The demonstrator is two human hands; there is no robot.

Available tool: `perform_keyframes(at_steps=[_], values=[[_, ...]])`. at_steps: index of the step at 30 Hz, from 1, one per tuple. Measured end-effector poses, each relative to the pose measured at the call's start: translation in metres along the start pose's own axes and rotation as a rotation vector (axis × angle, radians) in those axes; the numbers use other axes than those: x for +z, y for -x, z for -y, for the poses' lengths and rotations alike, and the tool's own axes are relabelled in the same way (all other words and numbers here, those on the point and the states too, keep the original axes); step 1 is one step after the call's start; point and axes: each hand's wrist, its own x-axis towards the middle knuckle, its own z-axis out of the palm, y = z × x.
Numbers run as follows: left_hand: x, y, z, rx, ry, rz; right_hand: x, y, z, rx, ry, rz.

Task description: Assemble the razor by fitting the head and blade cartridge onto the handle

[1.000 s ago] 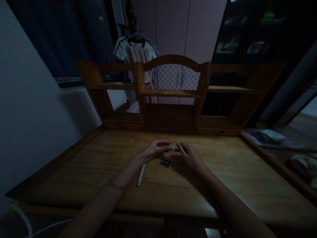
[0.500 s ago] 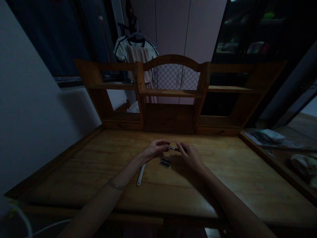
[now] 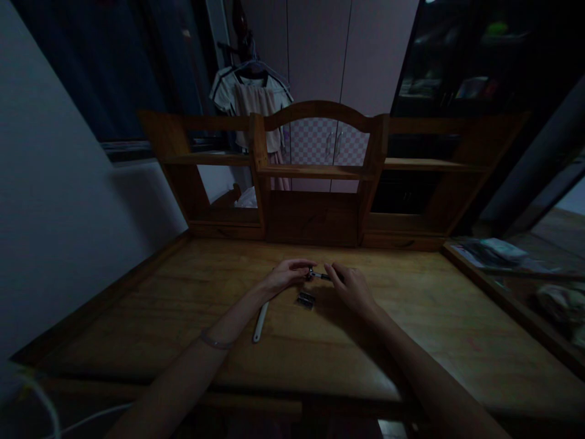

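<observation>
My right hand (image 3: 350, 285) is closed around the handle of a slim razor-like tool (image 3: 320, 276). Its neck is silver, and its small dark head points left. At that head, the fingers of my left hand (image 3: 286, 275) are bent in a pinch; the exact contact is too dark to make out. Just below the hands, a small clear pack (image 3: 305, 299) with dark bars in it lies on the desk. A narrow white strip (image 3: 260, 323) with a hole at its near end runs up toward my left wrist, which hides its far end.
The wooden desk (image 3: 183, 329) has a raised shelf unit (image 3: 315, 174) along its back. Papers and a plastic bag (image 3: 503, 250) lie on a lower surface at the right. A wall (image 3: 91, 244) borders the left side. A white cable (image 3: 98, 416) shows at the lower left.
The tool's head has turned slightly and dropped a little, showing more below my left fingers. My left fingers have shifted slightly; my right hand is nearly still.
</observation>
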Motion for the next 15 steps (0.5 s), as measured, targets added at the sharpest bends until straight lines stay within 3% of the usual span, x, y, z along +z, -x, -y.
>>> perform_keyframes(at_steps=[11,15], values=[[0.0003,0.0011,-0.0006,-0.032,-0.004,-0.022,-0.0034,0.0005,-0.0001,-0.006,-0.044,0.017],[-0.0020,-0.0050,-0.0005,-0.008,0.069,-0.127,-0.0054,0.0019,0.0003,-0.038,-0.125,0.113]])
